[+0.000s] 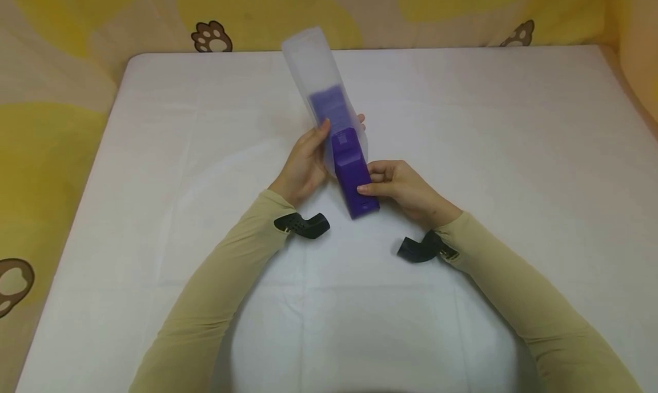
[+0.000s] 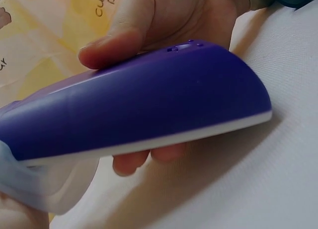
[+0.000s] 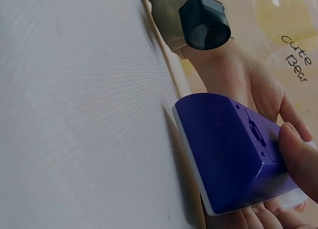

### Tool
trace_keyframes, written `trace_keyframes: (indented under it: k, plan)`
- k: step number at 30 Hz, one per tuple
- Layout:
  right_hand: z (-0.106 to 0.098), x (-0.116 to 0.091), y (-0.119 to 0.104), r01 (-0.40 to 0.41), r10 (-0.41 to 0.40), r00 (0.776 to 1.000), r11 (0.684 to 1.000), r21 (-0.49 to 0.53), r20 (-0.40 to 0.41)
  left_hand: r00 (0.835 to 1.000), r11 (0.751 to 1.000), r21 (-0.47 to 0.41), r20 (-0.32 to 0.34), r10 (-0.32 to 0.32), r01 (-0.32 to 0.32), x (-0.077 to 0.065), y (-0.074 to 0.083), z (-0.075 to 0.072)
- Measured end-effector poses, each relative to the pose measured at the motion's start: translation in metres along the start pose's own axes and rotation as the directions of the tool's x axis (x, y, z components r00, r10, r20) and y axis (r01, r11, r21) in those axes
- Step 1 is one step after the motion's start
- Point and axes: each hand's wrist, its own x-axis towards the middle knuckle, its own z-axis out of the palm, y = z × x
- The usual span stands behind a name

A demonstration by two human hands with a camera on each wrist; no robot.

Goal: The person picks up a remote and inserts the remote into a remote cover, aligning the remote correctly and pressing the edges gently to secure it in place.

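A long translucent plastic case (image 1: 310, 56) lies across my left hand (image 1: 304, 163), which grips it with the thumb on top and fingertips showing past its far side. Partly inside the case is a purple handled tool (image 1: 354, 179), its front part showing blurred through the plastic. My right hand (image 1: 403, 188) pinches the tool's handle near its rounded end, thumb above and fingers below. In the left wrist view the purple handle (image 2: 144, 100) has a white strip along its underside. Small raised dots and a slot mark the end of the handle (image 3: 223, 149) in the right wrist view.
A white-covered table (image 1: 216, 124) spreads under both hands. Behind it hangs a yellow patterned cloth (image 1: 360, 10) with paw prints. Black wrist-worn pieces (image 1: 311, 226) stick out from both beige sleeves (image 1: 216, 284).
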Motion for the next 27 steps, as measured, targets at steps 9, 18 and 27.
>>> trace_keyframes:
  k: [9, 18, 27]
  plan:
    - [-0.002, 0.001, 0.005, -0.014, 0.014, 1.000, 1.000, -0.017, 0.002, 1.000, 1.000, -0.002, -0.010, -0.011, 0.011, 0.001, -0.003, -0.004]
    - [-0.001, -0.002, 0.022, -0.023, 0.023, 1.000, 1.000, -0.011, 0.019, 0.999, 0.999, 0.005, -0.021, -0.039, 0.039, -0.007, -0.017, -0.012]
    - [0.001, -0.004, 0.033, 0.004, -0.004, 1.000, 1.000, 0.000, 0.018, 0.999, 0.999, -0.010, -0.032, -0.033, 0.033, -0.011, -0.025, -0.016]
